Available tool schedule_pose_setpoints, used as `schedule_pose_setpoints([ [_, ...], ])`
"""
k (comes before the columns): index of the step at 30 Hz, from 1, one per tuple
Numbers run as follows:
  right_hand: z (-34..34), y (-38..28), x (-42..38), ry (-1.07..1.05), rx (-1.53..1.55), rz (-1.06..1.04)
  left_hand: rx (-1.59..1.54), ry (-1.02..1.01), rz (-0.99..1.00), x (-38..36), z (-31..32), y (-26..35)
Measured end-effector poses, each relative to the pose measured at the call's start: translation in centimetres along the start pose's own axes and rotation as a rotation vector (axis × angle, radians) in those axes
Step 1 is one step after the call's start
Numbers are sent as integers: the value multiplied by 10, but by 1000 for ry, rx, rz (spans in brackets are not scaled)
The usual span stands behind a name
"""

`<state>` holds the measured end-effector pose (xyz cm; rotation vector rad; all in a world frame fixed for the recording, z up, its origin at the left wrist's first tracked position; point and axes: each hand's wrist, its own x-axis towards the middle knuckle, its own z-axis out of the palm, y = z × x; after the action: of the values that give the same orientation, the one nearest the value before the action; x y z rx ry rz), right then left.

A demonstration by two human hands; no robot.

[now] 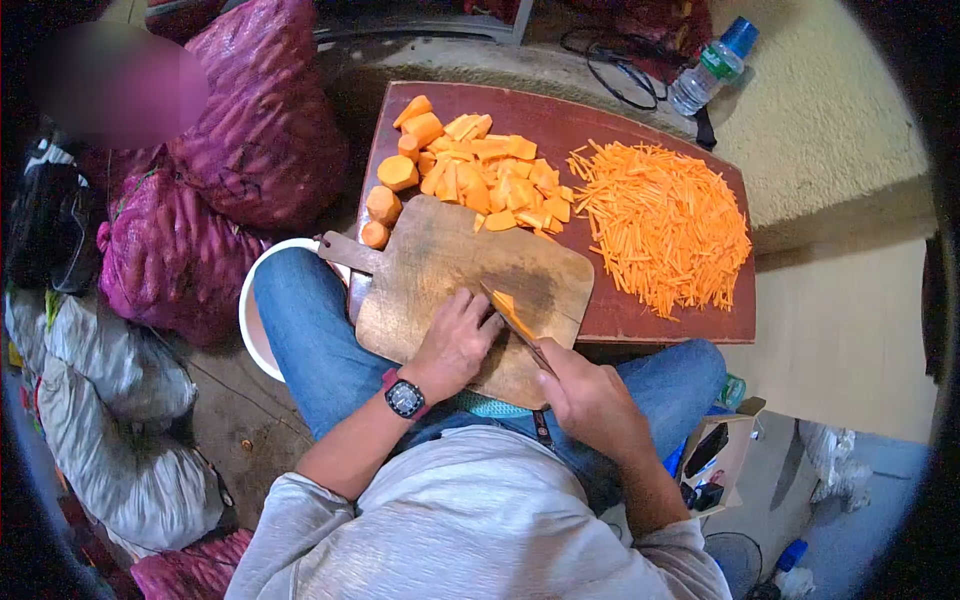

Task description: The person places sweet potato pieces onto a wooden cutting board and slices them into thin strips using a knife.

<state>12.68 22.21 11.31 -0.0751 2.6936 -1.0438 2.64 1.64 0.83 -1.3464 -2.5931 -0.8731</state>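
Wooden board [420, 265]: right grip [597, 402] clamped round knife [522, 330], carrot piece [505, 299] ahead; left grip [455, 345] unclear.

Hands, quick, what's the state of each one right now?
Left hand: curled over the cutting board; whether it holds anything cannot be told.
Right hand: closed, holding the knife.

Cutting board [412, 258]: upper left free — carrot chunks [482, 187] beyond.

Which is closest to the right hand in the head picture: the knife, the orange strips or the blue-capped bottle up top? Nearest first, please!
1. Knife: gripped in the right hand.
2. Orange strips: ahead, on the table's right side.
3. Blue-capped bottle: farthest, beyond the strips.
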Motion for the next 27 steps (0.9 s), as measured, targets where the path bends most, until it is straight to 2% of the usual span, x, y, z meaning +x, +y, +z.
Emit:
schedule_pose_setpoints([
  [3,7,3,6,-25,-12,88,-26,-10,-17,1,-1,0],
  [5,13,5,23,10,12,15,-42,20,-5,1,0,2],
  [11,13,0,-7,7,-4,63,-71,57,3,-2,-1,-3],
  [16,17,-3,24,10,20,36,-62,114,5,0,1,-2],
  [20,11,-7,0,23,86,80,-63,76,-25,-3,-2,-4],
  [22,14,-5,1,31,112,64,-69,14,-33,-5,3,-7],
  [27,22,8,21,72,101,-2,-103,24,-30,-2,-4,0],
])
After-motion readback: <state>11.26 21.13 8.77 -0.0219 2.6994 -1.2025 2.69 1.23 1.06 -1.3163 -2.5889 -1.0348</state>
